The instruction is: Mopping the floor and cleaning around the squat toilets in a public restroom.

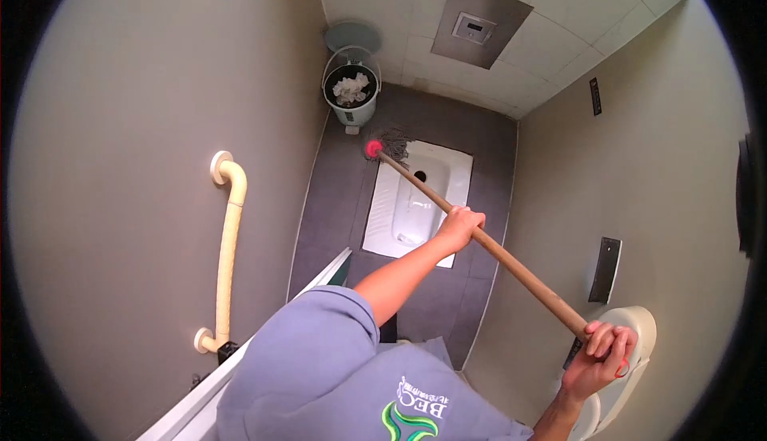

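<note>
A string mop with a wooden handle (pixel 527 276) slants across the view. Its grey strands (pixel 394 144) and pink head socket (pixel 373 148) rest on the floor and the upper left corner of a white squat toilet (pixel 383 201). Around the middle of the handle my left hand (pixel 461 225) is closed, above the toilet's right side. My right hand (pixel 602 354), with a red band by the wrist side of the palm, grips the handle's upper end at the lower right, beside a pale wall dispenser.
A lidded bin (pixel 355 111) with crumpled paper stands in the back left corner. A cream grab bar (pixel 226 255) is on the left wall, a pale dispenser (pixel 641 327) on the right wall. A white door edge (pixel 198 405) lies at lower left; a metal flush panel (pixel 509 12) is on the back wall.
</note>
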A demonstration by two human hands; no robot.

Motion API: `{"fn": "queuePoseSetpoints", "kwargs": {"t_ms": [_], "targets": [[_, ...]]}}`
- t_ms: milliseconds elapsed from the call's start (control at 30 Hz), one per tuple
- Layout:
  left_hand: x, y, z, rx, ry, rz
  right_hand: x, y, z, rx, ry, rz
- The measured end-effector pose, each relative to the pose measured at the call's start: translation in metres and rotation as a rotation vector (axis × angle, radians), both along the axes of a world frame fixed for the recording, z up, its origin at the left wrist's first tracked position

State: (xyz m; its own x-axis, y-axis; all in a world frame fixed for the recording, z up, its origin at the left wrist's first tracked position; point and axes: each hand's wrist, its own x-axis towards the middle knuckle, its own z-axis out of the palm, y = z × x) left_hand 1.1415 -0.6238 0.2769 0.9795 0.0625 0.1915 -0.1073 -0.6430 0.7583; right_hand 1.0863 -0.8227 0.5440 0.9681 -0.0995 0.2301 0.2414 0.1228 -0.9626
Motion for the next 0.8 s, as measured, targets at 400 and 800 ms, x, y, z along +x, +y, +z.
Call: {"fn": "queuePoseSetpoints", "kwargs": {"t_ms": [400, 800], "targets": [[-0.080, -0.049, 0.018, -0.245, -0.017, -0.154, -0.097, -0.015, 0.075, -0.308, -0.171, 0.317], [-0.107, -0.039, 0.096, -0.100, -0.245, 0.050, -0.125, -0.084, 0.076, 0.139, -0.346, 0.106]]}}
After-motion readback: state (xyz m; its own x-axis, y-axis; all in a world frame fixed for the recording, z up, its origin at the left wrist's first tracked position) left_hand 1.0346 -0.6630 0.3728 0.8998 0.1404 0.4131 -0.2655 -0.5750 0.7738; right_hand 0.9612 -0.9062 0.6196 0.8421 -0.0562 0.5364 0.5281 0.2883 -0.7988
